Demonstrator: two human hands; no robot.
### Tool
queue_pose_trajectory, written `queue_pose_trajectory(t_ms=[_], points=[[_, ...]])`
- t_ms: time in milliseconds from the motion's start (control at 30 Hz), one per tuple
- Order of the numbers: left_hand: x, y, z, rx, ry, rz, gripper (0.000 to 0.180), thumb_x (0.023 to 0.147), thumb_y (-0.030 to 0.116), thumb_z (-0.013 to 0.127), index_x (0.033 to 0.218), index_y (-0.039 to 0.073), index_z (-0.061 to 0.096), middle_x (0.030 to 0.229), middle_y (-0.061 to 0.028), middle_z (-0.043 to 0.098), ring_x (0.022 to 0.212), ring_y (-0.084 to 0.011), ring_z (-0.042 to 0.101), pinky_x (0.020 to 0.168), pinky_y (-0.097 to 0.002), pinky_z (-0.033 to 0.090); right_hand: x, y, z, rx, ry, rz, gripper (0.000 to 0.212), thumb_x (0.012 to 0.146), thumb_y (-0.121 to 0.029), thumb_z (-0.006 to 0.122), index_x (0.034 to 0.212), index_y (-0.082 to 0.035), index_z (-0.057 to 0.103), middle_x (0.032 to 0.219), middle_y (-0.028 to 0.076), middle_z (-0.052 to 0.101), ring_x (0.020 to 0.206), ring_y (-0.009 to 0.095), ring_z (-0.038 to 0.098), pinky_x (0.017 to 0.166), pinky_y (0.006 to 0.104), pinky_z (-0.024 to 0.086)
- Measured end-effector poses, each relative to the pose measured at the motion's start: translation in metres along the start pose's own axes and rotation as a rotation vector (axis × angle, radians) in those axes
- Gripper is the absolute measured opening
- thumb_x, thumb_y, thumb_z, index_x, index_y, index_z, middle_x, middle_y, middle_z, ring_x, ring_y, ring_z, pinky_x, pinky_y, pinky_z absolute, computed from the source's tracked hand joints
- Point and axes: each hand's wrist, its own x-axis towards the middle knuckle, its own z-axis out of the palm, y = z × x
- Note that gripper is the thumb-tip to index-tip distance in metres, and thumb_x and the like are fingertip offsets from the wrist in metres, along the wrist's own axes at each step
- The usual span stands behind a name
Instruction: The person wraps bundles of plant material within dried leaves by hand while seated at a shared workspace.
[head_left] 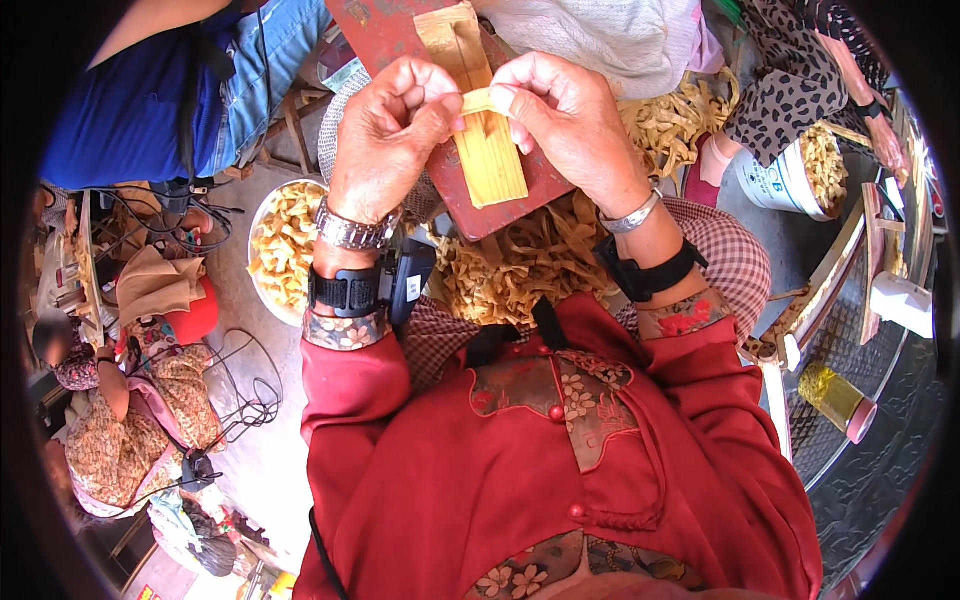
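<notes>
Between my hands a short, pale yellow flat strip (480, 102) is stretched crosswise. My left hand (385, 135) is closed in a pinch on its left end. The thumb and fingers of my right hand (570, 125) pinch its right end. Just beneath the strip lies a yellow wooden board (493, 170), partly covered by the strip and my fingers. The board rests on a worn red bench top (545, 185). Below the bench, close to my lap, is a heap of curled tan strips (520, 262).
A white tub (256, 290) of tan pieces stands at the left, and a white bucket (765, 190) of similar pieces at the right. More strips (680, 115) lie beyond my right hand. Other people sit around. A jar (835, 400) lies on a mesh rack at the right.
</notes>
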Motion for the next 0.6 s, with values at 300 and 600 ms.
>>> queue_pose_trajectory(t_ms=[300, 600], points=[[0.003, -0.020, 0.004, 0.109, 0.094, 0.008, 0.003, 0.087, 0.000, 0.054, 0.087, 0.003, 0.055, 0.074, 0.0012, 0.058, 0.065, -0.0035, 0.051, 0.061, -0.0174, 0.040, 0.000, 0.015, 0.006, -0.202, 0.067, -0.079, 0.006, 0.081, -0.006, 0.059, 0.083, 0.000, 0.061, 0.068, 0.009, 0.061, 0.058, 0.012, 0.057, 0.055, 0.0287, 0.046], [-0.006, -0.002, -0.004, -0.023, -0.048, -0.042, 0.004, 0.088, 0.001, 0.053, 0.090, 0.004, 0.056, 0.077, 0.0001, 0.061, 0.066, -0.0046, 0.055, 0.056, -0.0172, 0.039, -0.020, 0.025, -0.028, -0.002, 0.278, 0.113, 0.009, 0.087, -0.008, 0.059, 0.093, -0.001, 0.063, 0.075, 0.001, 0.061, 0.057, 0.004, 0.050, 0.052, 0.0189, 0.045]])
